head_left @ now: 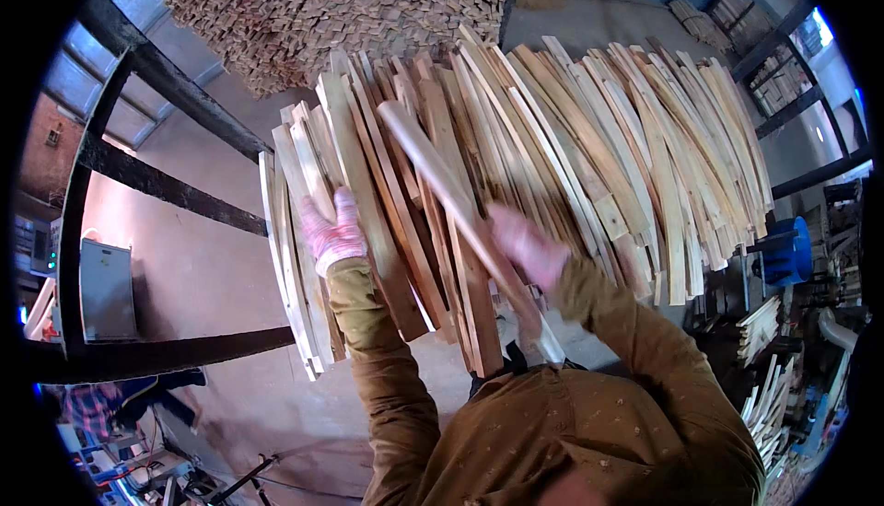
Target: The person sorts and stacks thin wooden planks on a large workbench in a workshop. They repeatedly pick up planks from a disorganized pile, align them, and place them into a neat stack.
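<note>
Sorting wooden slats (571,138) — both hands gloved.
Left hand (333,230) lies flat on the stack; right hand (527,246) grips one blurred slat (451,195) — lifted above the rest.

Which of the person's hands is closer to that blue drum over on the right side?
The right hand. It grips a loose wooden slat mid-frame, with the blue drum off to its right. The left hand rests on the slat stack, farther left.

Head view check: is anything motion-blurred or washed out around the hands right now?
In the head view, the right hand and the wooden slat it holds are smeared by motion; the gloved left hand on the slat stack is sharper. Daylight blows out the right rim, and fisheye bends the dark steel beams.
</note>
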### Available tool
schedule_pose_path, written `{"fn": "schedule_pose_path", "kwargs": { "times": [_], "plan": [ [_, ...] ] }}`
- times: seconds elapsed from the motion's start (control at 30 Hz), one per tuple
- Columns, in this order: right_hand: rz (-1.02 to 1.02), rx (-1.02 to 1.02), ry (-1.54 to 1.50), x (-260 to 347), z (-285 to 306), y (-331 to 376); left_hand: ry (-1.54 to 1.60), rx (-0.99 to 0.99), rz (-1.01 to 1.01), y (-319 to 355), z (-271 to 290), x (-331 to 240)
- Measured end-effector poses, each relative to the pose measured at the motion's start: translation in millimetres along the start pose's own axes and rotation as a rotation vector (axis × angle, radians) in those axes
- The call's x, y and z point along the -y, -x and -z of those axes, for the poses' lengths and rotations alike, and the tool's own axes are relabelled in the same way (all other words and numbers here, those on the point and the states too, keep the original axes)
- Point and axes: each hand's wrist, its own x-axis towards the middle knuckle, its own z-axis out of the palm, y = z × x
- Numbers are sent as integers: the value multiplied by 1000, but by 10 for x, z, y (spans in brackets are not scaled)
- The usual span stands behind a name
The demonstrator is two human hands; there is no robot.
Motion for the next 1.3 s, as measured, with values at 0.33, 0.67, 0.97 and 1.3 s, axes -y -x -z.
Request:
{"fn": "schedule_pose_path", "kwargs": {
  "times": [0.33,0.67,0.97,1.3],
  "plan": [
    [336,-578,707,-226,45,404,-395,226,9,115,-37,-507],
    [-6,-155,1076,238,-447,-78,-420,587,-28,-335,-119,-295],
    [451,-257,950,-164,-583,93,-655,625,-193,-268,-310,-460],
    [563,-319,811,-293,-239,301,-718,469,-363,44,-525,-575]
  ]
}}
